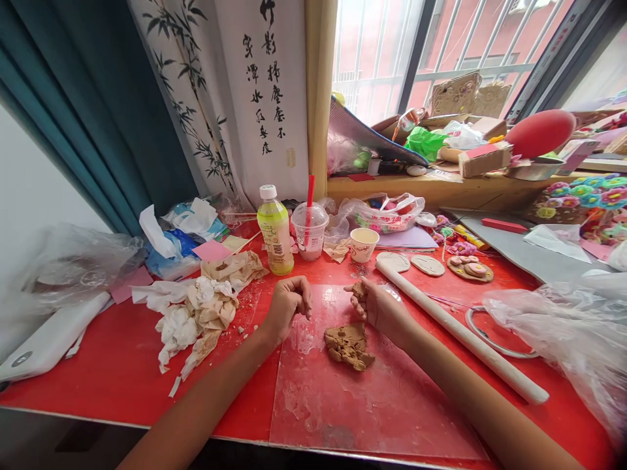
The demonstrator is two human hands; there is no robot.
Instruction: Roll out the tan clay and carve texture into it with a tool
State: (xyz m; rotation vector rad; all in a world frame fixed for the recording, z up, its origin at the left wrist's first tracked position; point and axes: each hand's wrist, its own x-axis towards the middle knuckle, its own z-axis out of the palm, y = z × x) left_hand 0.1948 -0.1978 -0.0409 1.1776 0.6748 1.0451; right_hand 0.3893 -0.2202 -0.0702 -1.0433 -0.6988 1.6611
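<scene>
A rough slab of brown clay (349,347) lies on a clear plastic sheet (313,418) over the red table. My right hand (375,305) is just above and behind the slab, its fingers curled round a small lump of brown clay (360,292). To the left, my left hand (290,305) hovers over the sheet's edge with its fingers bent inward and closed. Whether anything sits between those fingers is hidden from me. Beyond my right hand lies a long pale rolling pin (460,326), slanting toward the near right.
Crumpled tissues (196,313) lie at left. Behind stand a green-yellow bottle (275,232), a plastic cup (310,228) with a red straw and a paper cup (364,245). Flat clay discs (428,265) rest behind the pin. Plastic bags (563,326) and a ring (499,339) are at right.
</scene>
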